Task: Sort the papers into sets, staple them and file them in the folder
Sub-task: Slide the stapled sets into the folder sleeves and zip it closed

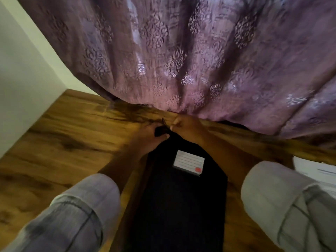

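The black folder (181, 197) lay shut and lengthwise on the wooden tabletop (63, 142), its near end toward us and its far end close to the tabletop's far edge, a white label (189, 163) with a red dot on its cover. Our left hand (147, 135) was at that far end, fingers curled round a small dark piece (161, 131). Blur kept us from telling whether it was a clasp, a tie or some tool. Our right hand (187, 124) met it there, fingers bent in toward the same piece, but we could not tell whether they had hold of it.

A stack of printed papers (320, 171) sat at the tabletop's right edge, apart from the folder. We judged that the filing was not finished, since those sheets were outside the cover, and we could see neither a staple in them nor a stapler we could be sure of. What the shut folder held was hidden.

Pale rolled sleeves (81, 206) framed the folder on both sides. A mauve patterned curtain (181, 51) hung down to the far edge, with a pale wall (21, 79) at the left.
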